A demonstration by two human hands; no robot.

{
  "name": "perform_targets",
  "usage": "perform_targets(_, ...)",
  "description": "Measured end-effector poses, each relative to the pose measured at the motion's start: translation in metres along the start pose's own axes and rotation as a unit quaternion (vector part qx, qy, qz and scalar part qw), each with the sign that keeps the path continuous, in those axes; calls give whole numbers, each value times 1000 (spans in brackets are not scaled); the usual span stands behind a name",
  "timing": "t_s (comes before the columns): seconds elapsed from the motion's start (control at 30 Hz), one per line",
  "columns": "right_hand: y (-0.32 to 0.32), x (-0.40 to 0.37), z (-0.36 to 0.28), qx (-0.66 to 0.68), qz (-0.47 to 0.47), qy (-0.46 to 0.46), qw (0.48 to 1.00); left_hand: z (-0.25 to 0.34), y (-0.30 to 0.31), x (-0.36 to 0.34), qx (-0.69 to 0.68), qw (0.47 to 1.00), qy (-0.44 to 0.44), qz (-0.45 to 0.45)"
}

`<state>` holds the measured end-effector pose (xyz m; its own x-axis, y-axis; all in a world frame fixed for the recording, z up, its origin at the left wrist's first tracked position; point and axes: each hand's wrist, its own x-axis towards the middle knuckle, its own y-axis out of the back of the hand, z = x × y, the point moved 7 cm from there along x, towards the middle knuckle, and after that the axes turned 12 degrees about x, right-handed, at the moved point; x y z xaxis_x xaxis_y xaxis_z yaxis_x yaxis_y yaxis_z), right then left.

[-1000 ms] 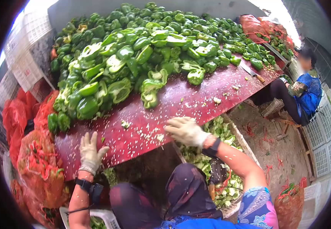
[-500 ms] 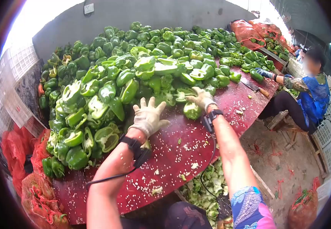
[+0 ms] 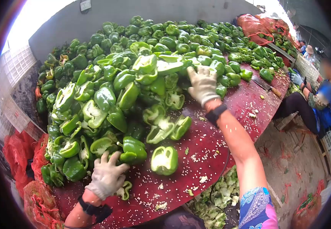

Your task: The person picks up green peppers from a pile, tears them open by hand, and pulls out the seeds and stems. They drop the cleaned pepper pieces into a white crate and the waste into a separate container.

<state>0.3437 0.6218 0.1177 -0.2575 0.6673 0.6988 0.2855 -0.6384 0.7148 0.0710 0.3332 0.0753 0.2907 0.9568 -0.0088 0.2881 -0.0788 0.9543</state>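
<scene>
My left hand (image 3: 107, 174), in a pale glove, has its fingers spread against the lower front edge of the pepper pile, beside a whole green pepper (image 3: 133, 150). My right hand (image 3: 203, 84), gloved too, reaches to the pile's right part with fingers apart, over halved peppers. Between the hands, a cut pepper (image 3: 164, 160) with its hollow inside showing rests on the red table (image 3: 188, 168). Behind it are opened halves (image 3: 160, 130). The big pile of green peppers (image 3: 104, 99) mixes whole and cut ones. White seeds dot the tabletop.
A knife (image 3: 266, 86) lies at the table's right. Beyond it sits a person (image 3: 323, 99) with a gloved hand. Red net bags (image 3: 253, 28) stand at the back right, others (image 3: 18, 152) at the left by white crates (image 3: 20, 63). Pepper scraps (image 3: 215, 202) lie below the table edge.
My left hand has moved left and down, my right hand up and slightly right. Several cut peppers now lie nearer the front. The seated person's hand has moved away from the pepper beside the knife.
</scene>
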Motion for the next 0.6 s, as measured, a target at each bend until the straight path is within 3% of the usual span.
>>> perform_targets(0.07,-39,12,42,12,-40,-25,999,-16,-2,-16,-71,996,24,-50)
perform_targets(0.1,-67,13,57,47,-77,-33,995,-23,7,-17,-134,990,46,-6)
perform_targets(0.17,-94,16,55,25,-62,-13,998,-48,23,-10,-205,966,121,106)
perform_targets(0.2,-91,11,42,33,-55,-19,998,-49,53,4,-151,962,94,210)
perform_targets(0.27,-85,-11,25,32,-17,-11,999,-61,84,40,-64,949,91,295)
perform_targets(0.37,-48,-49,-5,50,7,-28,998,-91,92,125,50,938,92,330)
perform_targets(0.43,-41,-74,-27,116,-113,-44,986,-92,98,188,31,960,150,233)
perform_targets(0.5,-32,-92,-42,298,-116,-9,947,-81,96,235,27,970,183,160)
perform_targets(0.53,-26,-100,-53,322,-113,28,939,-76,93,249,-22,978,162,130)
perform_targets(0.6,-14,-113,-72,378,-138,66,913,-69,79,258,35,982,166,84)
